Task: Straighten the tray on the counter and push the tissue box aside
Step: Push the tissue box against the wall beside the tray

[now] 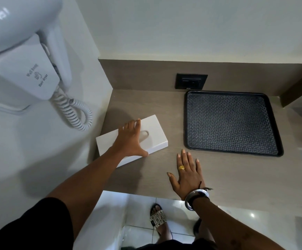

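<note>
Right hand (187, 172) laid flat, fingers spread, on grey wood-grain counter (236, 174); left hand (131, 139) spread over white rectangular tissue box (157, 134), skewed at counter's left; black patterned tray (231, 123) squared right; box best slid wallward with even palm pressure

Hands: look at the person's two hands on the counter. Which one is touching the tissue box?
The left hand: it lies spread on top of the white tissue box. The right hand, wearing a gold ring, rests flat on the bare counter.
</note>
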A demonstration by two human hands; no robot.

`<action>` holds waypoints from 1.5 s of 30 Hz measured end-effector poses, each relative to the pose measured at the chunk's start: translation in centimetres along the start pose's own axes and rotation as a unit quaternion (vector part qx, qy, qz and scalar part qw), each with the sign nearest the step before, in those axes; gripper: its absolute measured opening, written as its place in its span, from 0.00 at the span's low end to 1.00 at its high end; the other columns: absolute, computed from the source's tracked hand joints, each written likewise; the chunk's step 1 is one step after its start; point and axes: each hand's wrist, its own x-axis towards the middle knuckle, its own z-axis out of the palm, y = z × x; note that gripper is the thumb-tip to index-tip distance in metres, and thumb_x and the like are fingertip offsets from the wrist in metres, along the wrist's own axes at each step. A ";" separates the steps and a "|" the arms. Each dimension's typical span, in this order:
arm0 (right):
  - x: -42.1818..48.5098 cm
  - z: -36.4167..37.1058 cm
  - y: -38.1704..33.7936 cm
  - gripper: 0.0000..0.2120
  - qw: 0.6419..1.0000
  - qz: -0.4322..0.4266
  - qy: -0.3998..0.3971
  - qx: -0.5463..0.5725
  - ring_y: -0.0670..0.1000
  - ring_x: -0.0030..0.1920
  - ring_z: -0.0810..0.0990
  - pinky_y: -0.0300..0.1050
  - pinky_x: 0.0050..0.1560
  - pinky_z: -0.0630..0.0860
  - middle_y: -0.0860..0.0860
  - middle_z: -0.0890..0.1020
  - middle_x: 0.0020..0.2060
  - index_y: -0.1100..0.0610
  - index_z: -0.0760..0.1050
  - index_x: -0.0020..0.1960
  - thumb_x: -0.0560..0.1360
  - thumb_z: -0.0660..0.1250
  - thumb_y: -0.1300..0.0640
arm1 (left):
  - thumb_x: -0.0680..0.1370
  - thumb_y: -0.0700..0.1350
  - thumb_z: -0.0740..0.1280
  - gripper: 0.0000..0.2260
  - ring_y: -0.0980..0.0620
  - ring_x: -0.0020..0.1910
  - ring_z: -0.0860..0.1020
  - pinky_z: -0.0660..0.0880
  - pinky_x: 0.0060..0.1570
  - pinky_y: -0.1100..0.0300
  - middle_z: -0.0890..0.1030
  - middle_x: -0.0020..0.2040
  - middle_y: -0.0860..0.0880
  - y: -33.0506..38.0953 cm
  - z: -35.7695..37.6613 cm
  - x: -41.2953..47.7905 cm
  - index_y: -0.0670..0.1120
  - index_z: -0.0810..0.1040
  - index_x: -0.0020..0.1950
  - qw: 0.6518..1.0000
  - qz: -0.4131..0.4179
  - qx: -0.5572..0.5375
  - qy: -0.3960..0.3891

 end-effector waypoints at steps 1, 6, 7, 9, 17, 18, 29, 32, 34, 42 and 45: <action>0.1 0.0 0.0 0.37 1.000 0.000 0.001 0.002 0.56 0.78 0.53 0.59 0.74 0.50 0.55 0.57 0.78 0.57 0.56 0.77 0.76 0.51 0.35 | 0.53 0.71 0.72 0.61 0.39 0.69 0.67 0.66 0.68 0.42 0.66 0.72 0.41 0.0 -0.1 0.0 0.44 0.52 0.76 1.000 0.000 0.001 0.001; 0.0 0.1 0.2 0.36 1.000 -0.004 0.007 0.008 0.56 0.77 0.54 0.59 0.74 0.50 0.55 0.57 0.78 0.57 0.57 0.77 0.76 0.50 0.36 | 0.54 0.73 0.73 0.61 0.39 0.73 0.64 0.64 0.71 0.41 0.62 0.75 0.41 0.4 -0.8 0.3 0.46 0.49 0.77 0.998 -0.056 -0.013 0.014; 0.0 0.2 0.3 0.36 1.000 -0.004 0.007 0.009 0.56 0.77 0.54 0.59 0.74 0.50 0.55 0.57 0.78 0.57 0.57 0.77 0.76 0.50 0.36 | 0.55 0.73 0.73 0.62 0.39 0.74 0.63 0.62 0.72 0.40 0.61 0.77 0.41 0.5 -1.2 0.6 0.47 0.48 0.78 0.996 -0.086 -0.031 0.017; 0.0 0.2 0.2 0.36 1.000 -0.006 0.005 0.014 0.56 0.77 0.55 0.60 0.74 0.51 0.54 0.57 0.78 0.57 0.58 0.77 0.76 0.50 0.36 | 0.55 0.72 0.74 0.63 0.38 0.75 0.61 0.60 0.72 0.39 0.60 0.77 0.40 0.5 -2.2 1.5 0.48 0.45 0.78 0.987 -0.145 -0.064 0.034; 0.3 0.2 0.4 0.39 1.000 -0.006 0.004 0.022 0.55 0.77 0.55 0.60 0.74 0.52 0.54 0.57 0.77 0.56 0.60 0.76 0.74 0.46 0.33 | 0.58 0.72 0.74 0.63 0.36 0.74 0.62 0.62 0.71 0.38 0.61 0.76 0.37 -1.0 -5.5 6.6 0.41 0.48 0.79 0.945 -0.301 -0.100 0.075; 0.4 0.3 0.4 0.39 1.000 -0.005 0.003 0.024 0.55 0.77 0.55 0.60 0.74 0.52 0.54 0.58 0.77 0.56 0.60 0.76 0.74 0.46 0.32 | 0.58 0.72 0.74 0.63 0.36 0.74 0.62 0.62 0.71 0.38 0.62 0.76 0.37 -1.2 -5.7 7.1 0.41 0.48 0.79 0.940 -0.316 -0.104 0.077; 0.5 0.2 0.3 0.39 0.999 -0.002 -0.006 0.031 0.55 0.77 0.53 0.59 0.74 0.50 0.53 0.56 0.78 0.56 0.58 0.77 0.73 0.53 0.33 | 0.55 0.73 0.74 0.64 0.35 0.71 0.66 0.63 0.68 0.38 0.65 0.73 0.36 -2.3 -4.0 10.2 0.37 0.53 0.78 0.904 -0.407 -0.113 0.068; 0.4 0.1 0.3 0.39 0.999 -0.002 -0.010 0.033 0.56 0.77 0.53 0.60 0.75 0.51 0.54 0.57 0.78 0.56 0.58 0.77 0.74 0.49 0.33 | 0.55 0.73 0.73 0.64 0.35 0.69 0.67 0.64 0.67 0.38 0.67 0.72 0.36 -2.3 -3.6 10.6 0.37 0.54 0.77 0.901 -0.412 -0.115 0.079; 0.4 0.2 0.3 0.39 0.999 -0.003 -0.016 0.035 0.56 0.78 0.52 0.61 0.75 0.50 0.55 0.56 0.78 0.56 0.57 0.77 0.74 0.48 0.33 | 0.56 0.74 0.72 0.62 0.35 0.69 0.68 0.64 0.67 0.40 0.67 0.72 0.36 -2.2 -3.5 10.6 0.37 0.55 0.77 0.902 -0.406 -0.117 0.086; 0.6 0.1 0.3 0.40 0.998 0.002 -0.049 0.030 0.57 0.78 0.51 0.62 0.74 0.51 0.55 0.55 0.78 0.57 0.56 0.77 0.74 0.51 0.33 | 0.71 0.73 0.58 0.46 0.41 0.80 0.52 0.52 0.76 0.40 0.54 0.80 0.38 -4.1 -1.6 3.4 0.44 0.57 0.79 0.990 -0.020 -0.013 0.137; 0.6 0.2 0.3 0.40 0.999 0.000 -0.045 0.016 0.57 0.78 0.51 0.62 0.74 0.51 0.55 0.55 0.78 0.57 0.56 0.77 0.74 0.51 0.32 | 0.70 0.75 0.58 0.46 0.46 0.80 0.50 0.54 0.77 0.41 0.51 0.81 0.43 -5.4 -0.1 -0.6 0.50 0.54 0.80 0.990 0.093 0.020 0.106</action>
